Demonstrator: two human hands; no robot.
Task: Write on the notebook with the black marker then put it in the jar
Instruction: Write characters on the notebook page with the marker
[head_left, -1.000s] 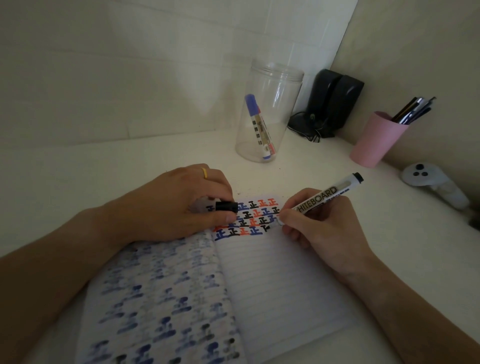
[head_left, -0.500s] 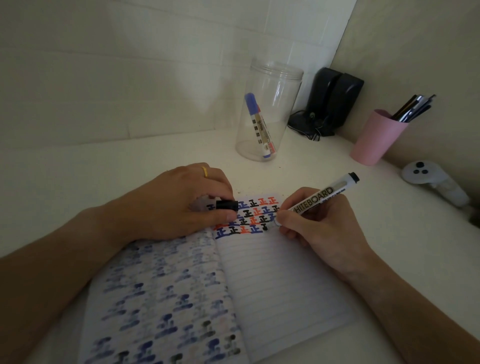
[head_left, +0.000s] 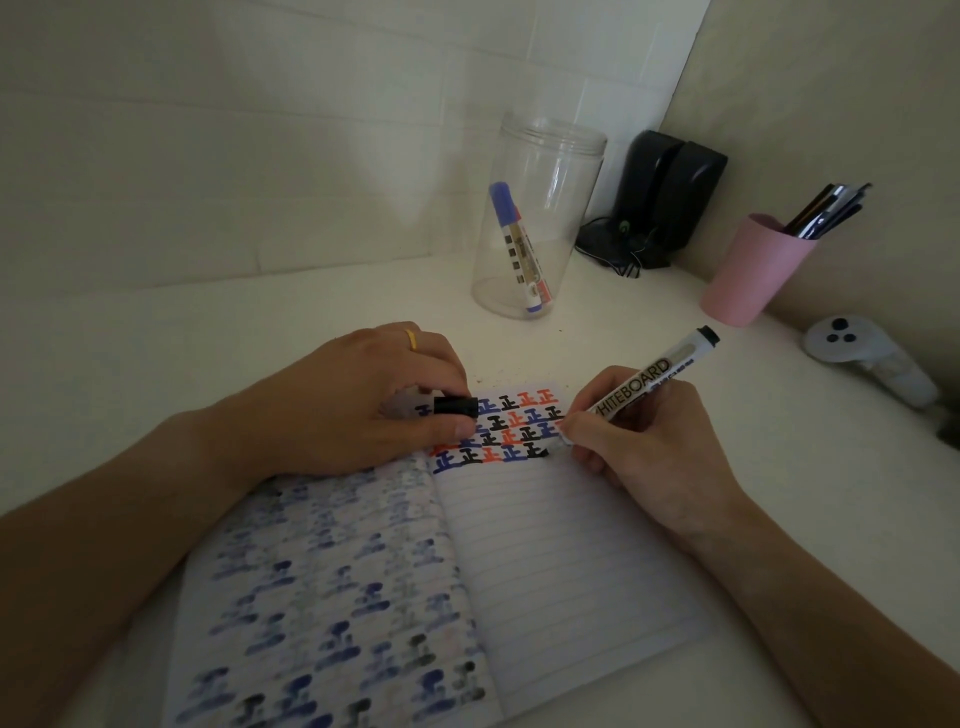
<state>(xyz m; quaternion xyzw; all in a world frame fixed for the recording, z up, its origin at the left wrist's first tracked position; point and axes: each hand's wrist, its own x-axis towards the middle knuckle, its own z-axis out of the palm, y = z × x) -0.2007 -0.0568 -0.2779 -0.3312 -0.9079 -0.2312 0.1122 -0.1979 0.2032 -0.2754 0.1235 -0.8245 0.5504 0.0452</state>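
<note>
Both forearms are bare right up to the edge of view, with no sleeve, watch or strap on either wrist. The left hand (head_left: 358, 405) wears one thin gold band (head_left: 411, 339) on a finger, sitting on the far side from the grip, close to the knuckle. The thumbnail at that grip is short and unpainted. The right hand (head_left: 654, 452) carries nothing: no ring, no bracelet. Its fingers (head_left: 587, 431) are bare, and the nails are hidden from where I stand.
</note>
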